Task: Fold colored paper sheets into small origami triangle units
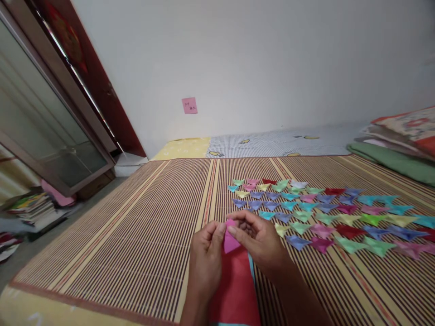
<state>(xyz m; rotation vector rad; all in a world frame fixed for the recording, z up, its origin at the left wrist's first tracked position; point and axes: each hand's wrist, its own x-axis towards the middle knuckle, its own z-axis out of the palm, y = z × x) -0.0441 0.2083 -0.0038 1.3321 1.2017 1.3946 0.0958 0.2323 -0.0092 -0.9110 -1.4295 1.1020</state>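
Observation:
A small folded piece of magenta paper point(231, 240) is held up between my two hands, over a red sheet point(238, 290) with a light blue edge. My left hand point(206, 256) pinches its upper left side between thumb and fingers. On the other side, my right hand point(260, 240) grips the top right of the paper, its thumb across the front and its fingers curled behind. To the right of my hands, several rows of small folded paper pieces point(350, 231) in many colours lie on the striped mat point(136, 235).
Folded cloths point(390, 160) are stacked at the right edge. A pink note point(189, 105) is stuck to the white wall point(258, 59) beyond the mat. At the left stand a glass-panelled door point(50, 99) and a pile of books point(30, 210) on the floor.

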